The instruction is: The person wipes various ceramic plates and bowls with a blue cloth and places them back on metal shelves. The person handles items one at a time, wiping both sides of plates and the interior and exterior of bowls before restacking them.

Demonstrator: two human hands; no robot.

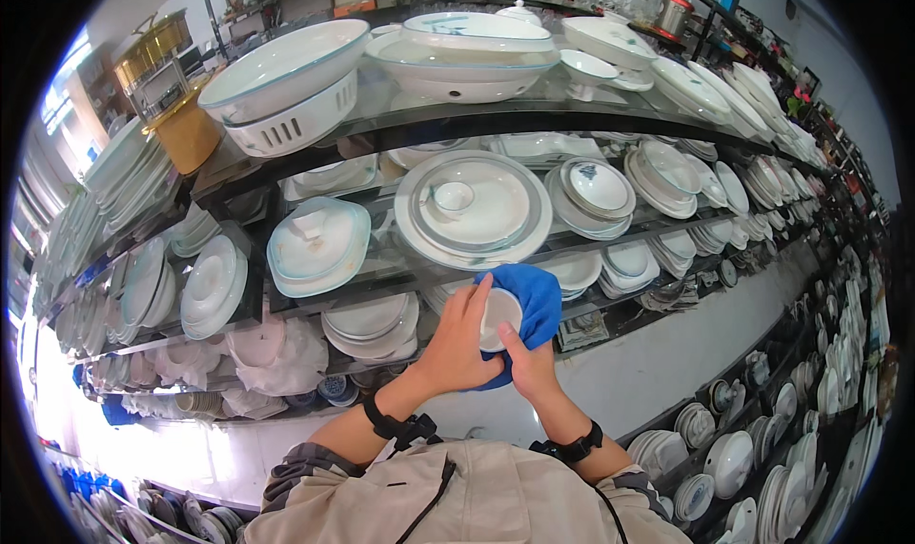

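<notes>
Between my two hands is a small white cup [498, 320] with a dark rim, its mouth tilted up towards me. My left hand [457, 333] grips the cup's left side, fingers stretched along it. A blue cloth [537, 301] wraps the cup's far and right sides and hangs below it. My right hand [529, 365] holds the cloth against the cup, with the thumb over the rim. Just beyond my hands, a stack of round white plates [472, 247] on the shelf carries a small white bowl [454, 197].
A lidded square dish [318, 247] stands left of the plate stack, and stacked bowls [597, 187] stand to its right. Large oval basins [465, 72] sit on the glass top shelf [407, 108]. More crockery shelves [722, 430] run along the right, across a pale floor [643, 344].
</notes>
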